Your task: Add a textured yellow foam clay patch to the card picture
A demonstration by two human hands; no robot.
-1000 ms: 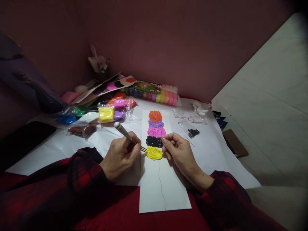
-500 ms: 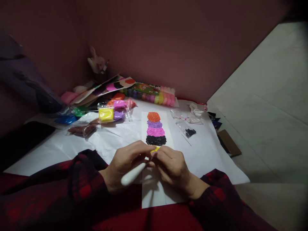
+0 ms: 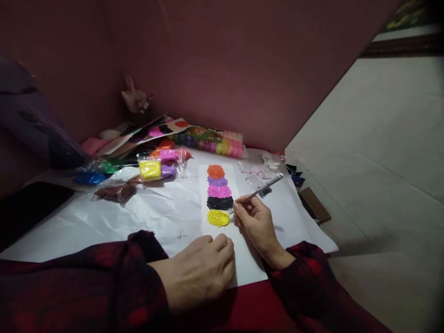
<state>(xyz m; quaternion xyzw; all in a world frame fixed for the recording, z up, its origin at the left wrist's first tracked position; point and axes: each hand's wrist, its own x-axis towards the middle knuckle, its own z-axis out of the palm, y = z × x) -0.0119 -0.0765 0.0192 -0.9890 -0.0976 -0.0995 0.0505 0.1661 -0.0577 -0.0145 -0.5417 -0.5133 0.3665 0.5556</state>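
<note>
A strip of white card [image 3: 248, 263] lies on the table with a stack of textured clay bands: orange [image 3: 215, 171], purple [image 3: 217, 181], pink [image 3: 219, 191], black [image 3: 219, 203] and yellow [image 3: 218, 218]. My right hand [image 3: 258, 226] pinches a metal fork [image 3: 255, 192] with a ridged handle. The fork's tines meet the right edge of the yellow clay. On the lower part of the card rests my left hand [image 3: 204, 268], back upward, fingers curled under. Whatever it may hold is hidden.
Bagged clay, including a yellow block [image 3: 150, 170] and a brown one [image 3: 116, 192], is piled at the left. Behind it lies a long pack of coloured clay [image 3: 211, 139]. Small plastic bags [image 3: 255, 169] sit at the right. A dark slab [image 3: 38, 208] lies far left.
My hands were together over the yellow clay, with a white-handled tool between them. They have parted, uncovering the clay. The fork now shows in my right hand; the white handle is out of sight.
</note>
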